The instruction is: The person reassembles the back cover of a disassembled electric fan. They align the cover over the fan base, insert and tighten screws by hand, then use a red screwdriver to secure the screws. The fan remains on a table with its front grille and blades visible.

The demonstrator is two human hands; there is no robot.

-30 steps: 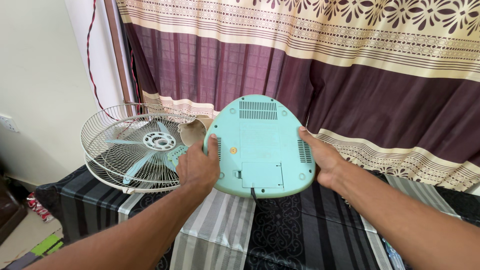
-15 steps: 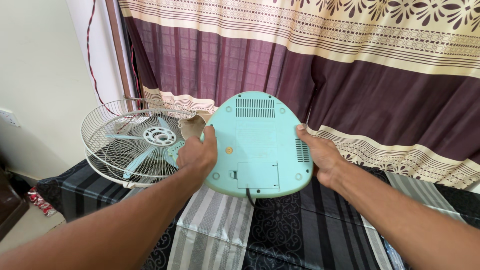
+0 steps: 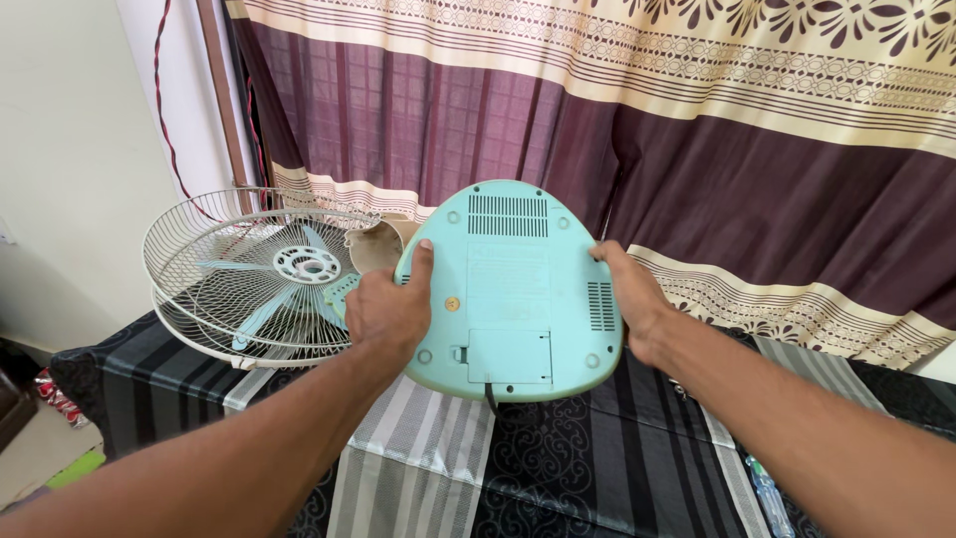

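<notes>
- You are in a home, probably a living room or bedroom.
- A long curtain (image 3: 697, 149) in maroon and cream with flower borders hangs behind.
- A patterned black and grey cloth (image 3: 558, 458) covers the counter.
- A household fan (image 3: 398, 279) lies there, near a plain painted wall (image 3: 70, 149).

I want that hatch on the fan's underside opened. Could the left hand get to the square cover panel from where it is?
Probably yes. The left hand grips the fan base edge beside the square cover panel, and nothing lies over the panel; it would have to let go.
</notes>
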